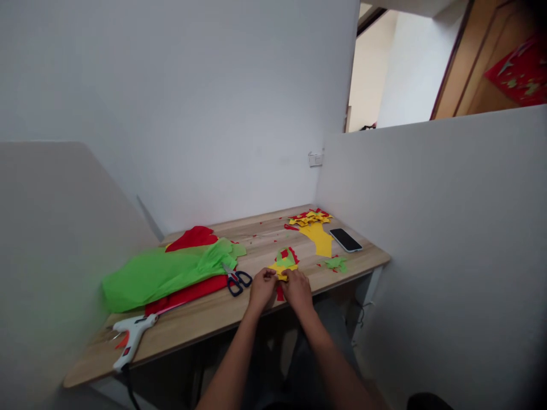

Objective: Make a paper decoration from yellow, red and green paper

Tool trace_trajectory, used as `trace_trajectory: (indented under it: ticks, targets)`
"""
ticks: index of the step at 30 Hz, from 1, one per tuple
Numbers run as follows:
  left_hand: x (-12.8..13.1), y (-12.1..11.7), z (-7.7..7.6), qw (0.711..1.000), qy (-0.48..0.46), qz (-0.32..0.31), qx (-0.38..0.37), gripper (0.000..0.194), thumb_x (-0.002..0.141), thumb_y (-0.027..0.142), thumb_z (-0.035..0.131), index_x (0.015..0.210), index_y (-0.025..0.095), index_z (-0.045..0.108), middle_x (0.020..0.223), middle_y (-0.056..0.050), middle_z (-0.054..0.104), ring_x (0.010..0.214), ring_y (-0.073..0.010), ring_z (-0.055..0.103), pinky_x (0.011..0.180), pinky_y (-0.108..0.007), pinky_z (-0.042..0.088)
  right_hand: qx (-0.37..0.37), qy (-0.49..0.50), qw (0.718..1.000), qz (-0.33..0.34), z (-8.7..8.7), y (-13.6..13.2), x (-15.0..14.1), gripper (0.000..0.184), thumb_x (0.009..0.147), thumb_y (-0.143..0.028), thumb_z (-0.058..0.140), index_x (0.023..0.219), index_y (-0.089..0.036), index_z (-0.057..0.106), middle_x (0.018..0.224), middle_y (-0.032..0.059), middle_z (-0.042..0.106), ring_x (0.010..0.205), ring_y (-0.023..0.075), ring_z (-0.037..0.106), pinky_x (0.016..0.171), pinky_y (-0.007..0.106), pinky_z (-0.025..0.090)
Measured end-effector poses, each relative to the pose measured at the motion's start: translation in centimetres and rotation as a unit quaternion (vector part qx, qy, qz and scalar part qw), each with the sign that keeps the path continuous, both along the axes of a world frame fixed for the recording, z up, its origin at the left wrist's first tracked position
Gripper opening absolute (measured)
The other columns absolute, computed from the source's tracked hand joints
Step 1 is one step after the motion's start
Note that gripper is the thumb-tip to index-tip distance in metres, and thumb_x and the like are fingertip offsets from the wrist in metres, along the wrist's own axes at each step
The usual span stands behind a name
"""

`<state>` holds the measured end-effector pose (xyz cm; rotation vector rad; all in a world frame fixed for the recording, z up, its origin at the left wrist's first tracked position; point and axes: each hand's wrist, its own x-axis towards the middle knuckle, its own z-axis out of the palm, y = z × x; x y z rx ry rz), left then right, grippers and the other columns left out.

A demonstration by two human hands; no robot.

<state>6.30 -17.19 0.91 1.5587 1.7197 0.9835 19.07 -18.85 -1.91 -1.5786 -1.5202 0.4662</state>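
Wood-grain desk [196, 316], with dark-handled scissors [233, 274] lying near its middle; we take all bearings from them. Crumpled green sheet [158, 276] spreads left of the scissors, whose blades reach onto its right end. Red material [192, 293] shows beneath that sheet, also left of the scissors. White glue gun [135, 333] farther left of the scissors and nearer to us, cord hanging off the desk.

Yellow sheet [321, 242] well right of the scissors and beyond them; its far end meets a heap of cut pieces [310, 217] in yellow, red and a little green.

Our hands, just right of the scissors: left hand [262, 285] pinches one side of a small yellow piece [280, 274], right hand [298, 285] grips the other, fingers bent. Phone [346, 240], screen dark, far right of the scissors, near the yellow sheet.

The yellow piece we place right of the scissors, near the front edge; fingers hide its full outline. Green scraps [337, 263] well right of the scissors, on our side of the phone.
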Motion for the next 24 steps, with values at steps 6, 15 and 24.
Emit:
trace_trajectory:
  ticks: [6,15,24]
  targets:
    - [-2.7,-3.3,0.1,0.959,-0.249,0.122,0.062,0.034,0.081,0.052,0.048,0.091,0.02,0.052,0.083,-0.003,0.064,0.064,-0.0127,0.062,0.054,-0.022,0.045,0.034,0.233,0.972,0.015,1.4,-1.5,-1.2,0.015,0.09,-0.031,0.047,0.096,-0.02,0.056,0.093,0.006,0.069,0.082,0.0195,0.066,0.075,0.032,0.052]
    - [-1.8,-7.6,3.0,0.782,-0.622,-0.006,-0.035,0.042,0.077,0.048,0.07,0.107,0.018,0.067,0.11,-0.011,0.072,0.093,-0.0228,0.069,0.075,-0.033,0.056,-0.102,0.797,0.585,0.113,5.8,-6.3,-3.2,0.024,0.078,-0.032,0.075,0.075,-0.02,0.055,0.056,-0.0069,0.057,0.047,0.0074,0.054,0.046,0.018,0.043]
    - [-3.9,-7.2,4.3,0.785,-0.614,0.081,0.017,0.029,0.081,0.025,0.071,0.108,0.015,0.069,0.099,-0.01,0.077,0.087,-0.0212,0.073,0.082,-0.032,0.057,-0.201,0.626,0.734,0.169,3.3,-6.4,-3.5,0.038,0.064,-0.036,0.084,0.09,-0.015,0.066,0.073,0.0019,0.07,0.052,0.0114,0.06,0.044,0.021,0.047]
